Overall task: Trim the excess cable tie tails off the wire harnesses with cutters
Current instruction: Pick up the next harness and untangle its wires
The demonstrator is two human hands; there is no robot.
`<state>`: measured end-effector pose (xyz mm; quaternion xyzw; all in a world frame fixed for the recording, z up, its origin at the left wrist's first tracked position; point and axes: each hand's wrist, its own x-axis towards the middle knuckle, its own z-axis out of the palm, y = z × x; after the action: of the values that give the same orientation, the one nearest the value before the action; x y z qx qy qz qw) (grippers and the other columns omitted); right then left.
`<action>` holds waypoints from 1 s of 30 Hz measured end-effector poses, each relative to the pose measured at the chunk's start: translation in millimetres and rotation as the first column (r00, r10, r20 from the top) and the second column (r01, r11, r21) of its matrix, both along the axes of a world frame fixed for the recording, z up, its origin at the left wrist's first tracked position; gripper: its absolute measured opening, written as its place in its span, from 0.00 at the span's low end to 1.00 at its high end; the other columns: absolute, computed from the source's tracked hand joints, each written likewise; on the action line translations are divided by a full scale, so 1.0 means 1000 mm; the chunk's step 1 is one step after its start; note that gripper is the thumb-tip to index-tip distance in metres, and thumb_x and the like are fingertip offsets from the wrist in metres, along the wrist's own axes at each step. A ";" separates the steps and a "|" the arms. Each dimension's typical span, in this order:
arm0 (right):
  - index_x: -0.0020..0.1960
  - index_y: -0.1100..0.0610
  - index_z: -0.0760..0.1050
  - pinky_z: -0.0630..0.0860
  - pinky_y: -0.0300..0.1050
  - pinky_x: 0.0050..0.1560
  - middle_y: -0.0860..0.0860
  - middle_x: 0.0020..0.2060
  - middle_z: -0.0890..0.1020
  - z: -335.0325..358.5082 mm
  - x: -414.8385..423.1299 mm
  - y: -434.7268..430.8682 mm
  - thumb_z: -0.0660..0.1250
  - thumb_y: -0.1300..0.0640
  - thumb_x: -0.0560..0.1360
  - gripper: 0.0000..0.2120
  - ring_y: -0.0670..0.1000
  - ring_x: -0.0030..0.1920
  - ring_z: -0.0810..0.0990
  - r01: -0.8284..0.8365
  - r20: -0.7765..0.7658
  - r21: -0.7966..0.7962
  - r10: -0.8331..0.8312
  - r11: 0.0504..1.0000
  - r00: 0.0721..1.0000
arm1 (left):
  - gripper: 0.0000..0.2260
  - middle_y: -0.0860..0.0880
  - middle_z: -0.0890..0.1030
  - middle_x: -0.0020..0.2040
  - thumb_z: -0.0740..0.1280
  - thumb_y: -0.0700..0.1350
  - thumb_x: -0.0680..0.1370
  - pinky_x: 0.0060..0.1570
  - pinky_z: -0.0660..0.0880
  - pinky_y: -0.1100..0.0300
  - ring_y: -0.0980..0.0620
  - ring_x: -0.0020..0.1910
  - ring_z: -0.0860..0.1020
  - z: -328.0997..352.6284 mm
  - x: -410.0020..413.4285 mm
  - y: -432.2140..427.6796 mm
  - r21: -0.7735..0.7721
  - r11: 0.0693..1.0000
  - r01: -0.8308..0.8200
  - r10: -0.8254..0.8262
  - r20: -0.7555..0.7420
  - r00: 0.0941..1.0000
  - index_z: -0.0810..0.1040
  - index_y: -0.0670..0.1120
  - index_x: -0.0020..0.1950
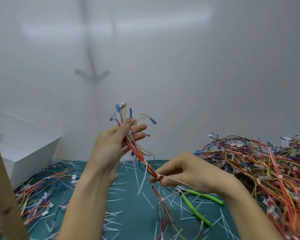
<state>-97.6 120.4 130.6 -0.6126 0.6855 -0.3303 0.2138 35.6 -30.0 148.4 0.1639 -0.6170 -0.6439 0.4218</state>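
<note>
Left hand is raised at mid-frame, thumb and fingers pinching the upper run of one wire harness, with the connector ends fanning out toward 12 o'clock above the fingertips. Right hand, at 4 o'clock from the left, pinches the same harness lower down at a cable tie. Below the grip the bundle trails toward 6 o'clock onto the green mat. One untrimmed tail hangs from the tie above, pointing to 7 o'clock. A second thin tail appears to run toward 3 o'clock under the right hand's fingers. The cutters, green-handled, lie unheld on the mat at 5 o'clock of the right hand. The untrimmed pile fills the 3 o'clock side and a looser batch of harnesses lies at 8 o'clock. A white box sits at 9 o'clock, and cut offcuts are scattered across the mat. Risks, as judged: to cut, the right hand must let go and pick up the tool, and the harness could slump or twist so the tie is lost among the wires. Blades set too near the bundle could nick insulation, and a stub left long or cut at a slant would be sharp. A dragged bundle could snag loose ends on the pile. Writing: none legible. There are small white tags on the pile, too blurred to read, and no brand is visible on the cutters.
</note>
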 end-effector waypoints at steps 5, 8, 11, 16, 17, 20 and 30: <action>0.56 0.53 0.84 0.79 0.35 0.52 0.44 0.48 0.87 0.001 -0.002 0.003 0.72 0.62 0.74 0.12 0.41 0.50 0.84 -0.015 -0.062 0.069 0.019 0.998 0.998 | 0.20 0.47 0.86 0.43 0.64 0.59 0.79 0.48 0.78 0.54 0.52 0.43 0.83 0.000 -0.002 0.006 -0.329 0.929 -0.169 0.232 0.165 0.959 0.84 0.42 0.45; 0.51 0.52 0.85 0.73 0.28 0.42 0.38 0.38 0.84 0.003 0.000 0.005 0.69 0.59 0.77 0.07 0.34 0.40 0.80 -0.024 -0.097 0.051 0.029 0.998 0.995 | 0.27 0.38 0.81 0.41 0.60 0.60 0.80 0.44 0.69 0.53 0.47 0.37 0.75 0.000 0.000 0.000 -0.459 0.835 -0.302 0.438 0.224 0.871 0.79 0.35 0.45; 0.47 0.50 0.82 0.75 0.36 0.48 0.45 0.42 0.85 0.004 0.002 0.004 0.66 0.58 0.79 0.07 0.39 0.44 0.81 -0.017 -0.147 -0.012 0.015 1.000 0.989 | 0.20 0.47 0.77 0.30 0.64 0.56 0.79 0.39 0.72 0.56 0.50 0.31 0.73 0.009 0.012 -0.001 -0.236 0.941 -0.242 0.277 0.131 0.952 0.83 0.40 0.46; 0.47 0.53 0.78 0.77 0.43 0.41 0.48 0.34 0.80 0.000 0.001 0.001 0.60 0.58 0.82 0.09 0.46 0.36 0.80 0.027 -0.072 -0.094 -0.034 0.995 0.997 | 0.05 0.53 0.83 0.39 0.68 0.45 0.79 0.38 0.78 0.62 0.56 0.35 0.81 0.015 0.028 -0.006 -0.122 0.977 -0.173 0.168 -0.056 0.984 0.83 0.48 0.51; 0.47 0.53 0.77 0.77 0.46 0.39 0.49 0.33 0.80 -0.002 0.001 -0.001 0.59 0.58 0.83 0.10 0.48 0.34 0.80 0.039 -0.038 -0.088 -0.043 0.995 0.998 | 0.05 0.52 0.84 0.40 0.67 0.43 0.79 0.38 0.79 0.63 0.55 0.36 0.82 0.015 0.029 -0.005 -0.134 0.971 -0.197 0.185 -0.097 0.978 0.83 0.48 0.52; 0.47 0.54 0.75 0.77 0.49 0.36 0.54 0.33 0.81 -0.010 0.005 -0.010 0.57 0.59 0.83 0.10 0.53 0.32 0.82 0.068 0.037 -0.078 -0.065 0.995 0.997 | 0.06 0.51 0.84 0.40 0.68 0.40 0.79 0.38 0.80 0.64 0.53 0.38 0.84 0.018 0.026 0.003 -0.197 0.956 -0.219 0.176 -0.213 0.961 0.83 0.47 0.53; 0.57 0.51 0.77 0.78 0.50 0.54 0.44 0.47 0.83 -0.024 -0.013 -0.015 0.61 0.55 0.80 0.09 0.54 0.49 0.82 0.191 -0.115 0.165 -0.174 0.968 0.978 | 0.04 0.50 0.84 0.37 0.71 0.39 0.76 0.36 0.79 0.65 0.55 0.35 0.84 0.005 0.004 0.010 -0.250 0.909 -0.335 0.298 -0.174 0.939 0.83 0.48 0.47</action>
<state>-110.2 105.6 106.6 -0.5414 0.7752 -0.2560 0.2010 39.4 -19.9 153.6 0.1587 -0.6364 -0.4840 0.5792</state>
